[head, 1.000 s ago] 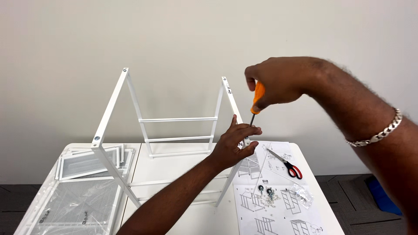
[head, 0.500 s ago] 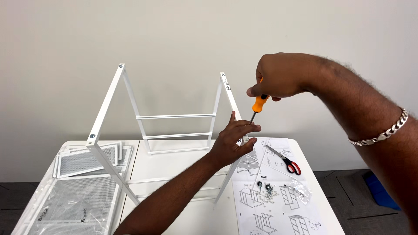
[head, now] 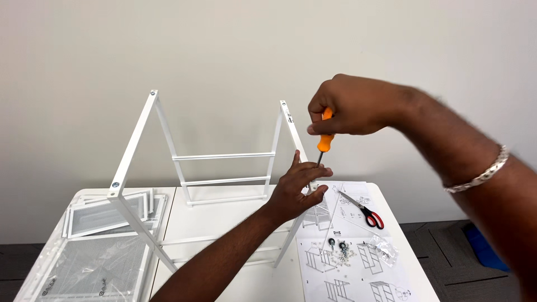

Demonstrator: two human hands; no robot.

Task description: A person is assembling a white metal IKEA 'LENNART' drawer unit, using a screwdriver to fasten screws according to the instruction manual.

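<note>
A white metal shelf frame (head: pixel 222 157) stands on the white table (head: pixel 218 208), its side bars leaning into two A shapes. My right hand (head: pixel 352 106) grips the orange handle of a screwdriver (head: pixel 324 138), held upright with its tip down at the frame's right bar. My left hand (head: pixel 295 191) wraps around that right bar just under the screwdriver tip, fingers pinched near the tip. A silver bracelet sits on my right wrist.
Red-handled scissors (head: pixel 364 211) lie on an instruction sheet (head: pixel 349 251) at the table's right. Small screws and a clear plastic bag (head: pixel 380 246) rest on the sheet. White mesh panels (head: pixel 106 215) in plastic wrap are stacked at the left.
The view has shifted slightly. My right hand with the screwdriver has risen and turned a little above the right bar. My left hand stays on the bar.
</note>
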